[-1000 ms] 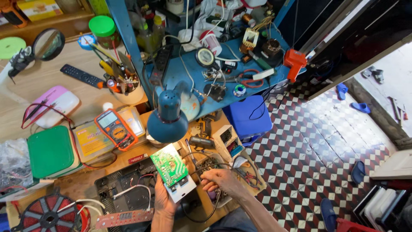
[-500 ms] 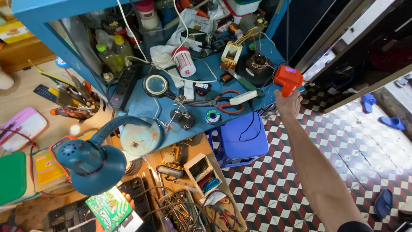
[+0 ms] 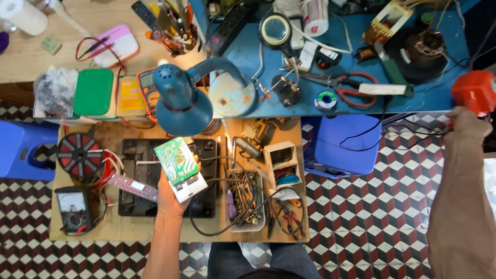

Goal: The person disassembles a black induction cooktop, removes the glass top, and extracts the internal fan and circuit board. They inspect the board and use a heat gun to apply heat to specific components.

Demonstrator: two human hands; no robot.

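Note:
My left hand point(image 3: 173, 194) holds a green circuit board point(image 3: 177, 161) with a white base, lifted above a black device point(image 3: 135, 155) on the low wooden table point(image 3: 119, 232). Far out at the right edge, my right hand point(image 3: 467, 124) grips the handle of an orange-red tool point(image 3: 474, 92) that rests at the end of the blue workbench point(image 3: 413, 101). A blue desk lamp point(image 3: 181, 101) hangs just above the board.
A clear tray of screws and tools point(image 3: 247, 199), a small parts box point(image 3: 281, 164), a red wire spool point(image 3: 80, 153) and an analog meter point(image 3: 72, 204) crowd the table. Scissors point(image 3: 349, 89), a solder roll point(image 3: 325, 99) and a magnifier point(image 3: 275, 31) lie on the bench. A blue stool point(image 3: 343, 147) stands below.
The view has swung down and back over the table. My right arm stays stretched to the orange-red tool, and my left hand with the circuit board is back in sight.

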